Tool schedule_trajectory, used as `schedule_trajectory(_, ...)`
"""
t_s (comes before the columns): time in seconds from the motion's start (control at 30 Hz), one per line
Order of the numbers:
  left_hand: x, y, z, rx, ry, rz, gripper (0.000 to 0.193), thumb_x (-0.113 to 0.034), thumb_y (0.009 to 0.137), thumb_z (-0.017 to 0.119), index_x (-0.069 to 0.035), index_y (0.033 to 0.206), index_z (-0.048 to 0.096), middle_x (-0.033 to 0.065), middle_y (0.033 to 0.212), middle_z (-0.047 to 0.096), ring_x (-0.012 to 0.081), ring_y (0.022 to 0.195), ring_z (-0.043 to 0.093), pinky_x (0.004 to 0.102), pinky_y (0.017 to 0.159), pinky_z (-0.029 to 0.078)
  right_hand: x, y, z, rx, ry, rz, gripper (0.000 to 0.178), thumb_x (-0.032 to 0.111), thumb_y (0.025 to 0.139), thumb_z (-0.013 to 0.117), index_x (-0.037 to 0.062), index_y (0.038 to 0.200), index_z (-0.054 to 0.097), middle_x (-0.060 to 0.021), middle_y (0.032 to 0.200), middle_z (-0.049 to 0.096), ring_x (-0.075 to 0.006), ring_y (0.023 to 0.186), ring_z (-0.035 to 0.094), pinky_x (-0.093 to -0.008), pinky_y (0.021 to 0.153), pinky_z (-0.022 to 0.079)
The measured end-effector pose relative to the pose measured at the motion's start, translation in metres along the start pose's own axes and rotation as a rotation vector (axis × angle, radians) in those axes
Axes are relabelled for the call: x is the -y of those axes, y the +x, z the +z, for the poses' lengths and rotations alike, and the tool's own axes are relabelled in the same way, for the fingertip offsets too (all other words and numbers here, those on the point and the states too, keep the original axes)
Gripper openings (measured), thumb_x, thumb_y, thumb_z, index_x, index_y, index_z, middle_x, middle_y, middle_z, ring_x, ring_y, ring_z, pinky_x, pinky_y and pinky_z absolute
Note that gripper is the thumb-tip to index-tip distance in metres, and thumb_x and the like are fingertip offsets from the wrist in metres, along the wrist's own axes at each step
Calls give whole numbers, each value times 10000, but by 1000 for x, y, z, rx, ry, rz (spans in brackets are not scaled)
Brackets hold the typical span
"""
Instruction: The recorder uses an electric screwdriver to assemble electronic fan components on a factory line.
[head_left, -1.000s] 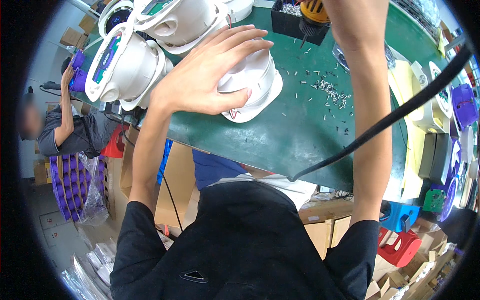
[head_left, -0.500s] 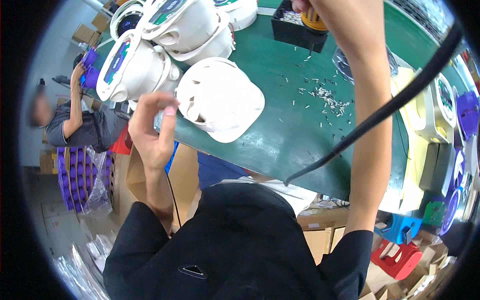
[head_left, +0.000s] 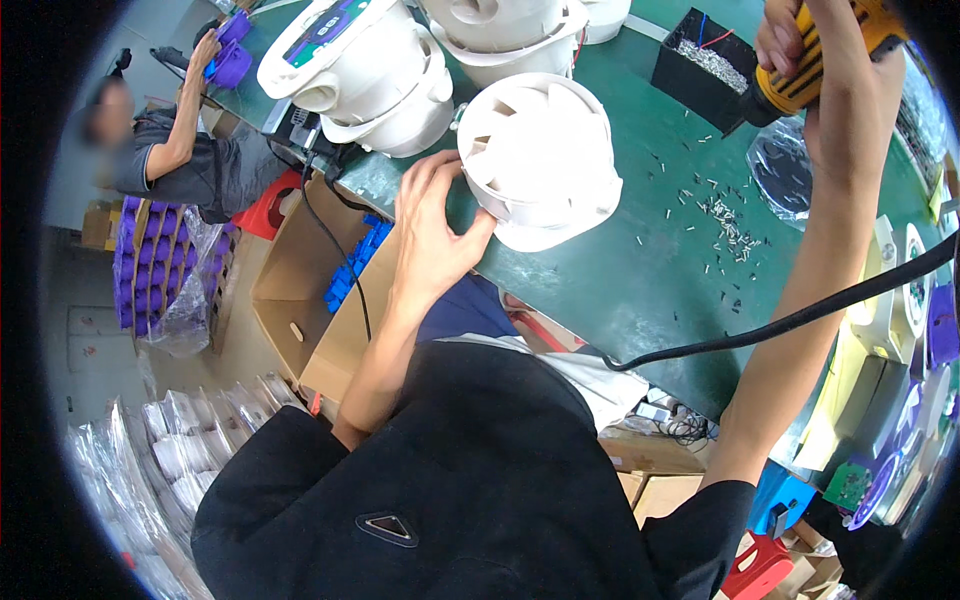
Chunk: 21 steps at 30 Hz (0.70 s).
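Observation:
A white plastic housing [head_left: 545, 150], rounded and with openings in its top side, sits on the green workbench [head_left: 600, 290]. My left hand [head_left: 440, 220] is closed on its left edge, with the thumb at the near side and the fingers farther back. At the upper right my right hand [head_left: 790, 45] is wrapped round a yellow and black power screwdriver [head_left: 815, 65]. The tool's dark tip points down and left, beside a black box [head_left: 685, 85] that holds many small silver screws [head_left: 715, 65].
Loose screws [head_left: 730, 225] lie scattered on the bench. More white housings [head_left: 390, 95] stand at the back left. A black cable [head_left: 790, 325] crosses in front of my right forearm. A clear plastic bag [head_left: 780, 170] lies near the box. To the left a person [head_left: 165, 150] handles purple parts [head_left: 232, 62].
My left hand has come from beside the housing onto its left edge. The view has shifted, and the screwdriver now shows more fully, with its tip at the box's near right side.

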<state>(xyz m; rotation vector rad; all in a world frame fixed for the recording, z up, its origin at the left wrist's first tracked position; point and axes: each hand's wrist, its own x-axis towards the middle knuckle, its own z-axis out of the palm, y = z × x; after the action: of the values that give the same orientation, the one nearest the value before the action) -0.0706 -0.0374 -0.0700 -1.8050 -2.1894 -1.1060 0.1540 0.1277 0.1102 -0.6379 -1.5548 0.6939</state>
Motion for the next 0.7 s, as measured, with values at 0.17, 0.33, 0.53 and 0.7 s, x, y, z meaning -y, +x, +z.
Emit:
schedule_trajectory(0.17, 15, -4, -9, 17, -113, -41, 486, -159, 751, 730, 15, 1194, 633, 184, 1322, 598, 389, 1255, 538, 461, 1092, 420, -3, 0, -9, -9, -14, 35, 285, 295, 969, 726, 49, 973, 582, 32, 546, 508, -79, 403, 498, -230, 396, 457)
schedule_trajectory(0.33, 41, -33, -34, -49, -152, -166, 573, -147, 767, 766, 10, 1291, 598, 200, 1346, 576, 350, 1293, 531, 418, 1094, 428, -4, 1, -9, 23, 140, 17, 277, 267, 943, 766, 51, 968, 594, 28, 571, 527, -77, 415, 498, -217, 410, 441)
schedule_trajectory(0.53, 48, -71, -56, 69, -1030, -860, 430, -120, 964, 687, 31, 1320, 500, 181, 1271, 637, 292, 1139, 667, 434, 945, 584, -10, 7, -17, 39, 137, -10, 257, 256, 951, 761, 58, 937, 598, 40, 570, 523, -69, 414, 497, -212, 406, 441)
schedule_trajectory(0.7, 64, -78, -42, 361, -1391, -888, 423, -63, 988, 600, 79, 1363, 465, 265, 1294, 641, 386, 1109, 700, 507, 916, 619, -2, 15, -35, -24, 45, 50, 270, 261, 948, 768, 51, 935, 598, 35, 568, 521, -69, 422, 497, -223, 398, 405)
